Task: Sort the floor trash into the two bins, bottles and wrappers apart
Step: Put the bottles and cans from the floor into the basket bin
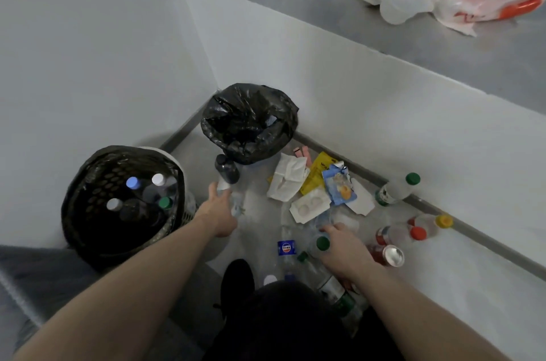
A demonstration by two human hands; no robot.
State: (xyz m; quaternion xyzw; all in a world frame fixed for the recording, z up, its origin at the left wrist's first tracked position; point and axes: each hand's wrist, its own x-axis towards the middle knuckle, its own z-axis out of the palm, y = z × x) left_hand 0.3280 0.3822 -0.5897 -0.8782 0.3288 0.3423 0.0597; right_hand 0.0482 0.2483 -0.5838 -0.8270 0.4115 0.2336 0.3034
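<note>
Head view, left hand (220, 213) perhaps gripping clear bottle (233, 201)

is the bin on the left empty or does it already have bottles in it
It already holds bottles. Several capped bottles stand upright inside the left bin, caps showing white, blue and green against the black liner. How deep they go, cannot tell.
</note>
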